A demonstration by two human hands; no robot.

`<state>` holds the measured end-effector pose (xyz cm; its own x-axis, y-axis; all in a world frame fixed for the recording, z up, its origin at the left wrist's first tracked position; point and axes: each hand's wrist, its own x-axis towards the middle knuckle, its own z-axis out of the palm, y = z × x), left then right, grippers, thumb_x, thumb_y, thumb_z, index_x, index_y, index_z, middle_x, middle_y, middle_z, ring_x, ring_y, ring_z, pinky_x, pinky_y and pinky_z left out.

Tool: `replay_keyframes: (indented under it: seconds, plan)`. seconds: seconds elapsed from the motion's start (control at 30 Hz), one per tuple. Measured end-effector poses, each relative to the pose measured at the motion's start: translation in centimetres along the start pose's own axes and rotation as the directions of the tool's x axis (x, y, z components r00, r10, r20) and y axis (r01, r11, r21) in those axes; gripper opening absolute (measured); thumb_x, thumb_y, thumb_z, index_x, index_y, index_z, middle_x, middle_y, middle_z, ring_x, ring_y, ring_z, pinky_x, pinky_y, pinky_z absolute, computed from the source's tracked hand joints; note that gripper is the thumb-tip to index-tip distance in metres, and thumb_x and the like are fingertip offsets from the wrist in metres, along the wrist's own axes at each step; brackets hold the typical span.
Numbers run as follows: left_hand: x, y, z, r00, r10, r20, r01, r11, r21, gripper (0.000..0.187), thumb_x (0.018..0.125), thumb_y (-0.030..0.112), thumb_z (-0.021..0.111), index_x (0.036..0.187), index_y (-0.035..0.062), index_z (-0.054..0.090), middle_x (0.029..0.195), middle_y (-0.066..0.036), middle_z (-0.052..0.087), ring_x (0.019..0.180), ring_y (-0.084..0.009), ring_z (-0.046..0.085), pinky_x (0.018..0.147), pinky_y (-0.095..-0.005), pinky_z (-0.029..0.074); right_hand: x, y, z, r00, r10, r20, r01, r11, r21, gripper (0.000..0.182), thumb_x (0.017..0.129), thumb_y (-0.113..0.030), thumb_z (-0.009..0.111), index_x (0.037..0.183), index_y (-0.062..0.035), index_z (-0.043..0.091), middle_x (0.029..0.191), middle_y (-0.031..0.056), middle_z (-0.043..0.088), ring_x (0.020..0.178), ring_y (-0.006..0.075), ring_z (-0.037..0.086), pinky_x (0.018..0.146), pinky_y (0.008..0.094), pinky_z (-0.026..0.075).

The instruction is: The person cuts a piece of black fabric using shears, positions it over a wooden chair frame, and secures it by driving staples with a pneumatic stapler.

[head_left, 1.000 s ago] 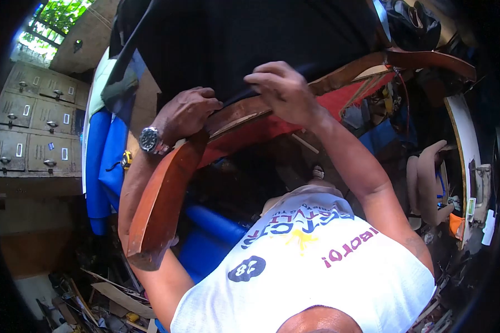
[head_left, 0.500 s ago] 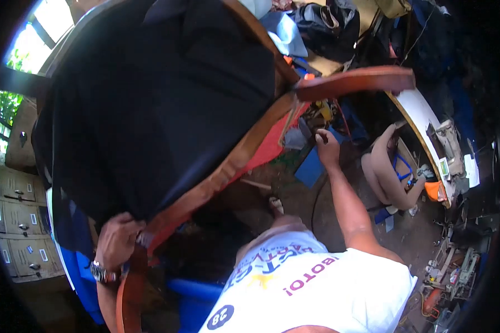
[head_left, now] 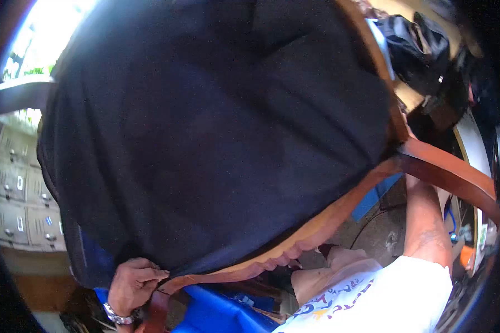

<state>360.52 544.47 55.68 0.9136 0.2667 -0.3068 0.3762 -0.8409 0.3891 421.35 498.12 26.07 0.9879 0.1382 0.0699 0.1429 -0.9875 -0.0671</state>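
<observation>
A large black cloth covers the underside of an upturned chair with a curved wooden frame. At the lower left corner, my left hand is closed on the cloth's edge, right by the frame and a wooden leg. A metal watch is on that wrist. My right forearm reaches up behind another wooden chair leg on the right. The right hand itself is hidden behind the chair, so its fingers do not show.
Metal lockers stand at the left, below a bright window. Something blue lies beneath the chair's near edge. Black bags or cloths are piled at the upper right. A white-topped table edge runs along the right.
The chair looks closer and fills more of the view. My right hand, earlier in the open beside the chair, has gone behind its frame. The left hand stays at the cloth's corner.
</observation>
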Motion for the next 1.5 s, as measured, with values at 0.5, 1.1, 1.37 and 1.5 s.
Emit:
replay_keyframes:
  seconds: [0.5, 1.1, 1.37, 1.5]
  plan:
    - [-1.2, -1.5, 0.2, 0.964, 0.255, -0.079, -0.251, 0.966, 0.058, 0.018, 0.081, 0.004, 0.073, 0.099, 0.0030, 0.075, 0.085, -0.014, 0.069, 0.080, -0.0336, 0.067, 0.070, -0.0428, 0.055, -4.6, 11.1, -0.7, 0.980, -0.109, 0.166, 0.025, 0.897, 0.442, 0.047, 0.096, -0.048, 0.068, 0.109, -0.0031, 0.068, 0.100, 0.0072, 0.068, 0.090, 0.0245, 0.061, 0.083, 0.0408, 0.049]
    - [-1.0, -4.5, 1.5, 0.630, 0.716, -0.299, -0.560, 0.687, 0.464, 0.019, 0.072, 0.004, 0.069, 0.091, 0.0085, 0.065, 0.083, -0.006, 0.056, 0.083, -0.0266, 0.059, 0.073, -0.0381, 0.051, -59.3, 2.6, -2.1, 0.687, 0.042, 0.726, -0.690, 0.351, 0.633, 0.021, 0.090, -0.019, 0.074, 0.091, -0.0009, 0.065, 0.072, 0.0049, 0.065, 0.059, 0.0146, 0.062, 0.055, 0.0312, 0.050]
    - [-1.1, -6.4, 2.4, 0.685, 0.715, -0.142, -0.638, 0.682, 0.358, 0.028, 0.076, 0.003, 0.069, 0.103, 0.0021, 0.075, 0.091, -0.011, 0.066, 0.091, -0.0289, 0.065, 0.081, -0.0395, 0.055, -53.1, -4.8, -18.9, 0.785, -0.269, 0.559, -0.487, 0.291, 0.823, 0.033, 0.095, -0.033, 0.068, 0.090, -0.0008, 0.061, 0.072, 0.0092, 0.065, 0.060, 0.0193, 0.066, 0.059, 0.0357, 0.057]
    - [-1.4, -5.3, 1.6, 0.708, 0.706, -0.023, -0.645, 0.659, 0.386, 0.028, 0.077, 0.000, 0.068, 0.104, 0.0006, 0.076, 0.092, -0.013, 0.067, 0.091, -0.0295, 0.066, 0.080, -0.0396, 0.056, -51.7, -10.9, -27.3, 0.809, -0.452, 0.376, -0.299, 0.234, 0.925, 0.044, 0.094, -0.031, 0.066, 0.121, 0.0036, 0.059, 0.078, 0.0102, 0.066, 0.074, 0.0192, 0.068, 0.061, 0.0352, 0.057]
